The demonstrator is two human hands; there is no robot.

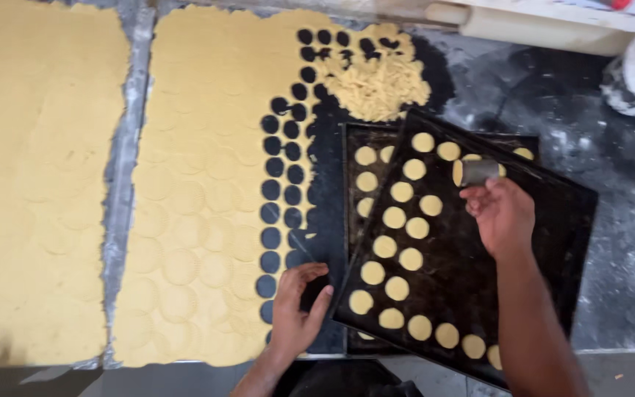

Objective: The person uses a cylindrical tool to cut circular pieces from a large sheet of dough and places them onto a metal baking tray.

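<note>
I am watching my right hand [501,215] pinching a small round metal cutter [477,171] in its grip, right of centre in the frame, over the upper part of a dark baking tray [553,220]. The cutter is lying sideways with a dough disc showing at its left end. Rows of cut dough rounds [395,217] are sitting along the tray's left and lower edges. My left hand [295,309], grip spread and holding nothing, is resting low in the frame by the tray's lower left corner, beside the rolled dough sheet [200,184] on the desk [626,257]. A heap of dough scraps [376,81] is lying at upper centre.
</note>
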